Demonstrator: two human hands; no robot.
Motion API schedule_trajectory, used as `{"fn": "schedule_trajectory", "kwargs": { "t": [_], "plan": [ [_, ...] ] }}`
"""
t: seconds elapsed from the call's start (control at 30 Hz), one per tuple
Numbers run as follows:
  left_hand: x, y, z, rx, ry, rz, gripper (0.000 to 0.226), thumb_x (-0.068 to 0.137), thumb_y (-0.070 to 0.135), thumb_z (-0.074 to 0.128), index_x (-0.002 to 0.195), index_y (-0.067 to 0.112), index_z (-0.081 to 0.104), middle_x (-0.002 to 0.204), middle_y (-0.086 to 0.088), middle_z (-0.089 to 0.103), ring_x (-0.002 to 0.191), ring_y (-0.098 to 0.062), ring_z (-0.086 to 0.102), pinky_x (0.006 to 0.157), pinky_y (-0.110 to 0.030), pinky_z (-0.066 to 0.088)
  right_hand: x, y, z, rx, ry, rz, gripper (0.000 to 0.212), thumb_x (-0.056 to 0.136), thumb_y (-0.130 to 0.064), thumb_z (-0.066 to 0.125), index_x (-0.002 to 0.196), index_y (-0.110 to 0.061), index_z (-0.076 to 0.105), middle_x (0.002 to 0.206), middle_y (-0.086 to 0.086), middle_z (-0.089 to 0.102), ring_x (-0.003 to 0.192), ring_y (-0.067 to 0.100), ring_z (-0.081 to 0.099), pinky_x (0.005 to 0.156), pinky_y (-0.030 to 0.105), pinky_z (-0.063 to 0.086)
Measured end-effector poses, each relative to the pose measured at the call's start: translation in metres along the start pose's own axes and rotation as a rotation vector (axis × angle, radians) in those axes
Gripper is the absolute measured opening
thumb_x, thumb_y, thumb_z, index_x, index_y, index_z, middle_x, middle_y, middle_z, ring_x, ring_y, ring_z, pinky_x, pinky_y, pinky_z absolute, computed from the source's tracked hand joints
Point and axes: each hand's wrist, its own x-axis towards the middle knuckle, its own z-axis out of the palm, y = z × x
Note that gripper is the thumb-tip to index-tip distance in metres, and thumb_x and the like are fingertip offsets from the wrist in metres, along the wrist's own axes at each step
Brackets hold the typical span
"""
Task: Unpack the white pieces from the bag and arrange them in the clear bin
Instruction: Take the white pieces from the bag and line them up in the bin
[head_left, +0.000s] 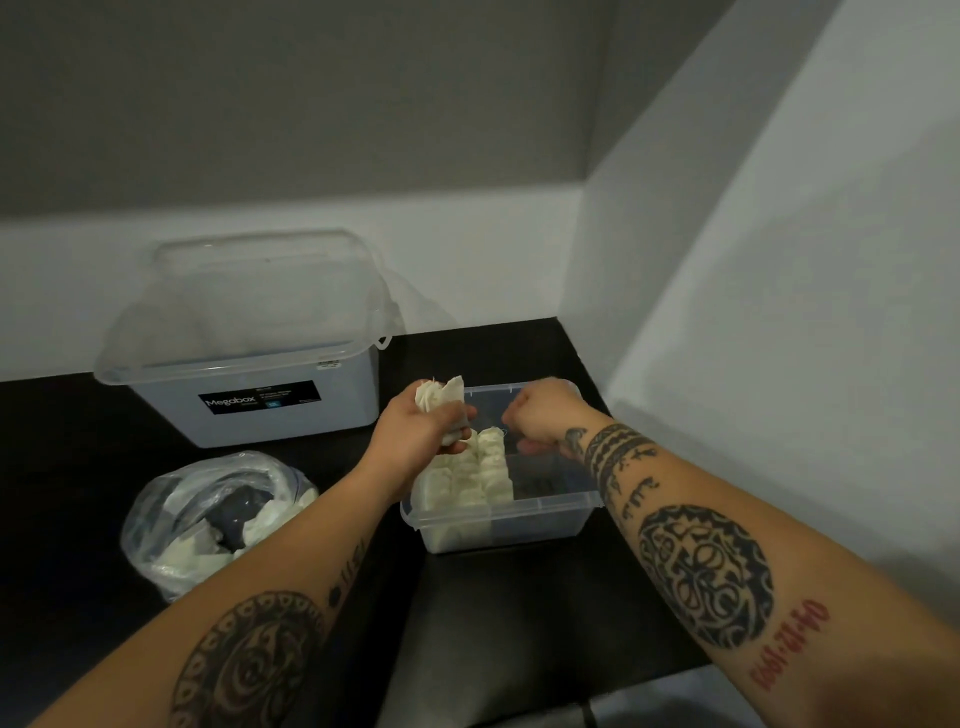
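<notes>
While the left hand (423, 423) grips white pieces (441, 397), the fisted right hand (545, 410) hovers near the "Megabox" tub (249, 364).

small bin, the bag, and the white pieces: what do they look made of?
Small bin: clear rigid plastic, glossy; the white rows show through its wall.
Bag: thin clear plastic film, crinkled, with shiny highlights.
White pieces: soft off-white, matte, probably cloth or paper; the ones the left hand grips crumple. Too blurred to tell which.
</notes>
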Motion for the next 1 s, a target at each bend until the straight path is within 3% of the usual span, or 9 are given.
{"fn": "schedule_trajectory", "kwargs": {
  "t": [0.1,0.2,0.37,0.47,0.67,0.73,0.83,0.9,1.0],
  "plan": [
    [-0.005,0.003,0.004,0.013,-0.008,0.015,0.022,0.092,0.013,0.075,0.112,0.017,0.066,0.105,-0.013,0.076,0.094,-0.028,0.077,0.08,-0.036,0.065,-0.023,-0.015,-0.018,0.256,-0.04,-0.107,0.015,0.098,-0.023,0.063,0.111,-0.021,0.069,0.11,0.0,0.069,0.095,0.016,0.069,0.072,0.03,0.061],
    [-0.007,0.005,0.006,0.024,-0.023,0.035,0.028,0.088,0.013,0.08,0.112,0.015,0.067,0.104,-0.017,0.076,0.09,-0.027,0.077,0.078,-0.035,0.065,-0.037,-0.019,-0.022,0.314,-0.151,-0.196,0.024,0.095,-0.027,0.069,0.119,-0.026,0.068,0.113,-0.002,0.069,0.101,0.014,0.067,0.071,0.024,0.057],
    [-0.012,0.007,0.007,0.133,-0.025,0.046,0.038,0.079,0.016,0.087,0.112,0.016,0.067,0.102,-0.011,0.075,0.092,-0.026,0.077,0.076,-0.035,0.065,-0.043,-0.013,-0.012,0.293,-0.124,-0.268,0.014,0.093,-0.029,0.072,0.105,-0.022,0.073,0.101,0.001,0.075,0.092,0.012,0.069,0.074,0.028,0.06],
    [-0.013,0.006,0.005,0.19,-0.005,0.059,0.034,0.08,0.015,0.087,0.108,0.018,0.068,0.099,-0.008,0.076,0.089,-0.023,0.077,0.073,-0.034,0.065,-0.044,-0.01,-0.011,0.281,-0.066,-0.268,0.009,0.093,-0.029,0.072,0.098,-0.021,0.072,0.098,0.003,0.074,0.084,0.01,0.068,0.065,0.021,0.057],
    [-0.013,0.007,0.002,0.196,0.02,0.065,0.027,0.083,0.013,0.084,0.105,0.019,0.069,0.1,-0.008,0.075,0.09,-0.023,0.077,0.073,-0.034,0.065,-0.046,-0.01,-0.012,0.313,-0.101,-0.309,0.019,0.092,-0.023,0.073,0.11,-0.019,0.072,0.093,-0.002,0.073,0.074,0.001,0.067,0.058,0.011,0.05],
    [-0.013,0.007,0.003,0.22,0.027,0.076,0.027,0.085,0.013,0.084,0.105,0.021,0.068,0.101,-0.007,0.074,0.091,-0.022,0.076,0.073,-0.033,0.065,-0.045,-0.011,-0.011,0.268,-0.086,-0.312,0.015,0.092,-0.025,0.073,0.106,-0.019,0.073,0.09,-0.003,0.073,0.074,0.003,0.066,0.059,0.013,0.05],
    [-0.007,0.006,0.001,0.178,0.126,0.045,0.022,0.091,0.016,0.078,0.107,0.023,0.066,0.102,-0.008,0.071,0.091,-0.023,0.074,0.076,-0.035,0.065,-0.038,-0.007,-0.011,0.158,-0.06,-0.254,0.011,0.092,-0.023,0.072,0.102,-0.018,0.07,0.094,0.005,0.075,0.08,0.013,0.069,0.069,0.026,0.061],
    [-0.004,0.004,0.0,0.125,0.176,0.008,0.018,0.093,0.017,0.075,0.108,0.022,0.067,0.102,-0.01,0.072,0.093,-0.025,0.074,0.078,-0.036,0.065,-0.032,0.0,-0.007,0.01,-0.104,-0.162,0.009,0.093,-0.02,0.071,0.101,-0.017,0.069,0.094,0.007,0.075,0.086,0.019,0.073,0.08,0.035,0.063],
    [-0.003,-0.004,0.0,0.135,0.198,0.006,0.011,0.094,0.013,0.072,0.103,0.019,0.069,0.099,-0.013,0.074,0.092,-0.026,0.074,0.079,-0.035,0.064,-0.026,0.008,0.005,-0.218,-0.202,-0.042,0.014,0.091,-0.015,0.072,0.106,-0.016,0.07,0.097,0.007,0.074,0.09,0.022,0.075,0.083,0.036,0.063]
  ]
}}
